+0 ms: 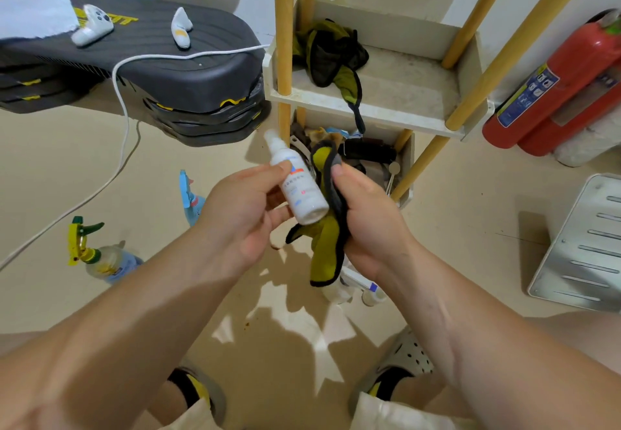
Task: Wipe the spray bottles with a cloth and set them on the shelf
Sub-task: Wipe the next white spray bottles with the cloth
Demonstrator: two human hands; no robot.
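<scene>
Left hand (245, 214) grip: white bottle (299, 187); right hand (366, 214) grip: cloth (327, 248) | shelf (386, 107) behind

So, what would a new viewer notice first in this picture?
At the centre, the left hand holds a small white spray bottle against a yellow-green cloth gripped by the right hand. A red fire extinguisher leans at the right wall, beside the shelf.

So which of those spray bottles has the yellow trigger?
The clear spray bottle on the floor at far left; the blue one and the held white one lack yellow.
</scene>
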